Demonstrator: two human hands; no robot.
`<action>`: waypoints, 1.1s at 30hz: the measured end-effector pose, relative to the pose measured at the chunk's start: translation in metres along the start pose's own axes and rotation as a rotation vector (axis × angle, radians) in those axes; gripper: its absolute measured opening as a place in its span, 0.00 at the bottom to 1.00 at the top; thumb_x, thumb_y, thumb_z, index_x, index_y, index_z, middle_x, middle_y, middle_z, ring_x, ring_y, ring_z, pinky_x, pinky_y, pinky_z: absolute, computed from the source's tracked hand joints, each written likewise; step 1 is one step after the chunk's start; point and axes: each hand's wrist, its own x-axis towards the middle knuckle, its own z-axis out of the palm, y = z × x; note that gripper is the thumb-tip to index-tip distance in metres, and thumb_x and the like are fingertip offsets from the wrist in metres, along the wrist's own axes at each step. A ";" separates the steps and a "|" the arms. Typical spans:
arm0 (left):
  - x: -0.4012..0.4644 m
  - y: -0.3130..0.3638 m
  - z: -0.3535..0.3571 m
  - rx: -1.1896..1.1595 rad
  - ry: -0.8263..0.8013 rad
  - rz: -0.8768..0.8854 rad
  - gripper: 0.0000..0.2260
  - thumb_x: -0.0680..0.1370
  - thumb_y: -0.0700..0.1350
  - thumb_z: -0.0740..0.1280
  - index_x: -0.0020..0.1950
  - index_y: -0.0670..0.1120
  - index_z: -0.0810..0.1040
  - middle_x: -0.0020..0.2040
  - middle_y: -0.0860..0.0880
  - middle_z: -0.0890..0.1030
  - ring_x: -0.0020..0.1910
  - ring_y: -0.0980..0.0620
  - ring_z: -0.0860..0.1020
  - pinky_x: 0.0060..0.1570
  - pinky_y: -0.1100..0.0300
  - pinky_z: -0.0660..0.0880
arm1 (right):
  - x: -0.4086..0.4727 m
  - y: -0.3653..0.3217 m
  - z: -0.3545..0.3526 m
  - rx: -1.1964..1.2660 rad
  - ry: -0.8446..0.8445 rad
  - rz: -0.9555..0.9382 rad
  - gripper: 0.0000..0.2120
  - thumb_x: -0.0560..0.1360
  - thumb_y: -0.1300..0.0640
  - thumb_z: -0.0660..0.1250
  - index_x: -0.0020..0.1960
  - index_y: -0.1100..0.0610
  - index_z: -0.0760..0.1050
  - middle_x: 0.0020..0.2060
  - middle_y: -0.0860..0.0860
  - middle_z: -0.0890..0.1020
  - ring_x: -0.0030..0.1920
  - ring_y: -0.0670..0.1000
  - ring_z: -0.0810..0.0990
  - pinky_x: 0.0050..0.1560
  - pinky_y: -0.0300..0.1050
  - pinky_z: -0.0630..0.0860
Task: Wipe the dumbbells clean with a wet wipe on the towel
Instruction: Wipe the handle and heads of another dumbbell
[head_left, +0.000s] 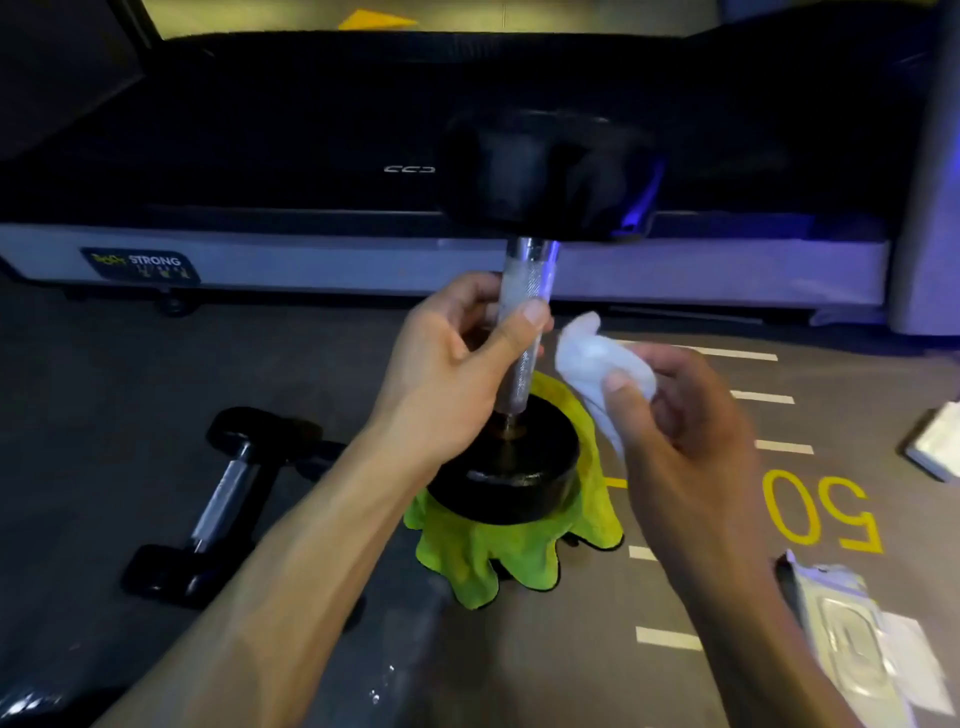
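— Where can we pass?
— Over open floor (322, 374) left of the upright dumbbell (519, 364).
— And what blocks us?
— The treadmill (311, 260) behind, a lying dumbbell (223, 488) lower left, the wipe packet (852, 639) lower right.

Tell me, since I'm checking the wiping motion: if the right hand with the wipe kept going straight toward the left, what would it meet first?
Probably the upright dumbbell's knurled handle, which the left hand grips. The right hand holds the wet wipe just beside it, so the wipe should touch first, though depth is unclear.
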 end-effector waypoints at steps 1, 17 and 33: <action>0.001 0.000 -0.004 0.005 -0.001 0.002 0.09 0.77 0.51 0.72 0.53 0.47 0.82 0.50 0.43 0.88 0.51 0.43 0.87 0.57 0.42 0.82 | 0.004 -0.002 0.007 -0.015 -0.070 -0.011 0.06 0.81 0.57 0.68 0.55 0.48 0.80 0.46 0.43 0.86 0.46 0.41 0.84 0.46 0.41 0.79; 0.031 0.061 -0.071 0.497 -0.097 0.553 0.42 0.68 0.44 0.84 0.78 0.49 0.68 0.76 0.47 0.70 0.74 0.50 0.73 0.70 0.49 0.76 | 0.014 0.007 0.022 -0.127 -0.463 -0.076 0.12 0.83 0.51 0.61 0.58 0.53 0.80 0.47 0.51 0.85 0.50 0.56 0.83 0.53 0.63 0.78; 0.057 0.047 -0.076 0.362 -0.144 0.516 0.32 0.69 0.39 0.83 0.70 0.49 0.74 0.61 0.56 0.78 0.62 0.59 0.78 0.67 0.56 0.78 | 0.041 -0.074 -0.028 -0.887 -0.662 -0.162 0.09 0.76 0.44 0.65 0.43 0.46 0.80 0.34 0.49 0.79 0.37 0.49 0.76 0.40 0.52 0.75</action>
